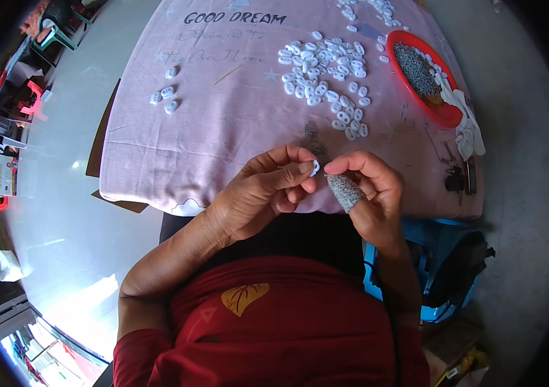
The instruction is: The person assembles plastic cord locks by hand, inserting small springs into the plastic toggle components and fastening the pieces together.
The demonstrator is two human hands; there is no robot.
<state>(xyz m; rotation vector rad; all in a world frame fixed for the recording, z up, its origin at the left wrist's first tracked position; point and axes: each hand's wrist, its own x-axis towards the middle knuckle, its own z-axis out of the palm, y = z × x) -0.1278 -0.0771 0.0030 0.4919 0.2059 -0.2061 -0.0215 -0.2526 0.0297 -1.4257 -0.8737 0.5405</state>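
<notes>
My left hand (258, 191) pinches a small white oval piece (315, 168) by the near edge of the tabletop (190, 148); my right hand (379, 193) curls just beside it, thumb and forefinger close, whether gripping anything I cannot tell.

the cloth (158, 155) across the upper middle of the frame is pale pinkish mauve, patterned with light stars, dark lettering toward its upper left, and a white cloud (188, 207) at its lower edge. the oval pieces (313, 61) at upper centre are white, as is the single piece (315, 168) mid-frame. just right of it, the finger cover (345, 192) is speckled grey. at upper right, the basin (443, 115) is bright red, the metal bits (414, 69) inside grey. at lower centre, the shirt (300, 322) is deep red with a yellow motif (245, 299).
</notes>
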